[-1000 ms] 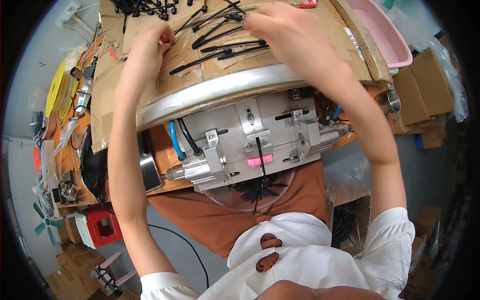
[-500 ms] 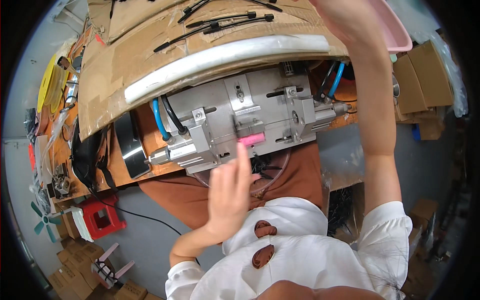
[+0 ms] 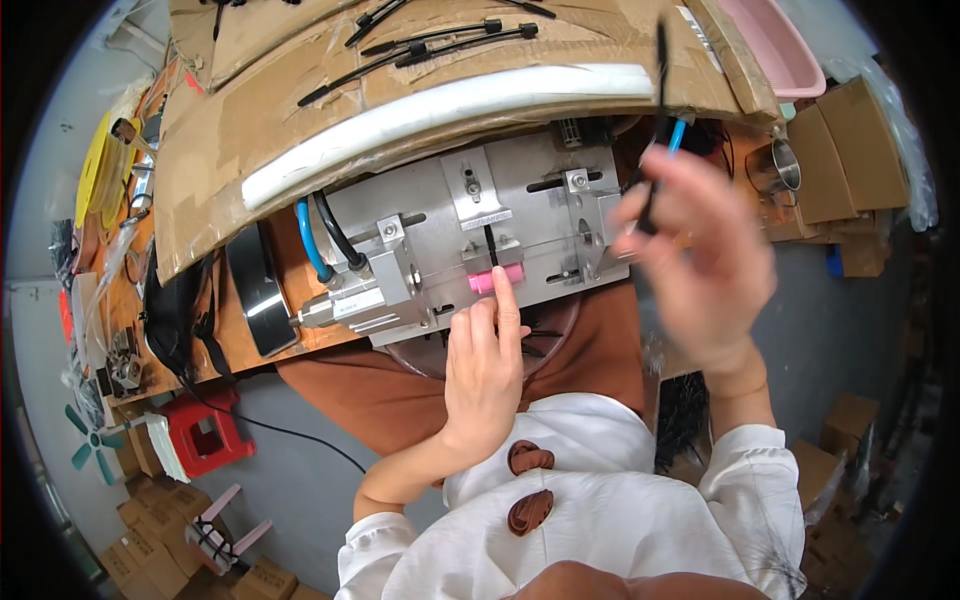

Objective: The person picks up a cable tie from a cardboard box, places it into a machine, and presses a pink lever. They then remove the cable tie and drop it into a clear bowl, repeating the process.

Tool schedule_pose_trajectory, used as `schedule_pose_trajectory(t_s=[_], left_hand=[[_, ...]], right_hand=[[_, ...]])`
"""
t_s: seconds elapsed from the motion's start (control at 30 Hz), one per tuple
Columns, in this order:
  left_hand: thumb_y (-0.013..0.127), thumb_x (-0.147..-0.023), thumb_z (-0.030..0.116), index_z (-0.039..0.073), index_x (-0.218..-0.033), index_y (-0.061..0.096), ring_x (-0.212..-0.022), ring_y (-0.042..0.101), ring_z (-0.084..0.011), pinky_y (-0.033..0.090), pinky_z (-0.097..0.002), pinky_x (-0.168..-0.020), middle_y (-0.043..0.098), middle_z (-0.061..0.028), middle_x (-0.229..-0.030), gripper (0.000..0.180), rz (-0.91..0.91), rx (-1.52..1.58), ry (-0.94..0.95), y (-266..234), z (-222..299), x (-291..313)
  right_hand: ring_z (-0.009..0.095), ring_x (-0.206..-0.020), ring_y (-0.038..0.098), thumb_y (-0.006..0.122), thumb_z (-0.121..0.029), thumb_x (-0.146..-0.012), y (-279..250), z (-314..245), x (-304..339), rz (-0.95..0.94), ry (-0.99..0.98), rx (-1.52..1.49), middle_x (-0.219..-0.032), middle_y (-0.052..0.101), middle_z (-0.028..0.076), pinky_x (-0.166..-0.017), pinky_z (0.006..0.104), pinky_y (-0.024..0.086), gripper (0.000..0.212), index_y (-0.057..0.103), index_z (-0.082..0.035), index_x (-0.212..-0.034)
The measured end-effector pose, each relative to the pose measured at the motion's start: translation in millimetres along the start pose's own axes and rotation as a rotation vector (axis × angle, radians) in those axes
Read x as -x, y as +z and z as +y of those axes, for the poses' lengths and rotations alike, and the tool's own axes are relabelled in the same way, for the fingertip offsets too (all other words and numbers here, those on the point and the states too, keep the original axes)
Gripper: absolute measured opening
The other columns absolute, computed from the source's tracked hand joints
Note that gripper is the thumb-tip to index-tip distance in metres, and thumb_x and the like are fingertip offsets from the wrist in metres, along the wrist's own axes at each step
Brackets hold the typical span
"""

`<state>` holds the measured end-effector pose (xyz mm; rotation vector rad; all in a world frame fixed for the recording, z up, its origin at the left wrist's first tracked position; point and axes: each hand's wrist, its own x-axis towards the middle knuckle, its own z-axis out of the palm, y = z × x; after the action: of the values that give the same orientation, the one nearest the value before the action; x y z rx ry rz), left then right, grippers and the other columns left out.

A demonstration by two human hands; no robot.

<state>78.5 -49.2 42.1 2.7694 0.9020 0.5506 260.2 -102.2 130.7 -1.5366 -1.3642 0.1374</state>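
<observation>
My left hand (image 3: 478, 375) reaches up from below with its index finger stretched out. The fingertip touches a pink piece (image 3: 482, 284) at the front middle of a metal clamping machine (image 3: 535, 215). A thin black part (image 3: 490, 238) lies in the slot just behind that fingertip; how far it runs under the finger is hidden. My right hand (image 3: 705, 260), smeared by motion, is over the machine's right end. Its fingers are closed around the lower part of a long black rod (image 3: 660, 90), which points up toward the cardboard.
Several black rods (image 3: 440, 45) lie on the cardboard (image 3: 225, 160) behind a white padded strip (image 3: 450, 108). A dark phone-like slab (image 3: 262, 290) sits left of the machine. Beneath its front edge is a clear bowl (image 3: 415, 360). A metal cup (image 3: 775, 165) and pink tub (image 3: 775, 45) are right.
My right hand has come down from the far right of the cardboard, bringing a black rod over the machine. My left index finger has moved slightly forward onto the pink piece.
</observation>
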Motion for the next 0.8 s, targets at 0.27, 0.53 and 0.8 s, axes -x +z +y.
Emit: schedule_pose_trajectory(t_s=[0.27,0.53,0.8], left_hand=[[0.071,-0.067,-0.011,0.002,-0.139,0.043,-0.089,0.045,-0.0248,0.04,-0.0345,-0.078,0.052,-0.0092,-0.101,0.079,0.134,0.097,-0.148,-35,-14,5],[0.064,-0.075,-0.008,0.004,-0.129,0.054,-0.089,0.049,-0.028,0.041,-0.0382,-0.079,0.054,-0.012,-0.097,0.057,0.305,0.042,0.022,-76,-47,-67],[0.057,-0.079,-0.008,0.001,-0.099,0.059,-0.09,0.053,-0.0305,0.044,-0.0375,-0.081,0.059,-0.0147,-0.09,0.022,0.111,0.148,0.311,-103,-141,-192]], right_hand=[[0.016,-0.052,0.05,0.072,-0.006,-0.073,71,31,84,-0.266,-0.091,0.181,-0.061,0.05,0.005,-0.047,0.032,0.042,0.066,0.047,0.003,-0.134],[0.019,-0.052,0.051,0.077,-0.004,-0.069,72,30,74,-0.261,-0.045,0.209,-0.063,0.053,0.007,-0.047,0.0314,0.042,0.068,0.051,0.0,-0.131],[0.019,-0.054,0.058,0.072,-0.008,-0.075,17,7,3,-0.121,-0.295,0.363,-0.072,0.057,0.006,-0.045,0.0312,0.043,0.034,0.065,-0.004,-0.107]])
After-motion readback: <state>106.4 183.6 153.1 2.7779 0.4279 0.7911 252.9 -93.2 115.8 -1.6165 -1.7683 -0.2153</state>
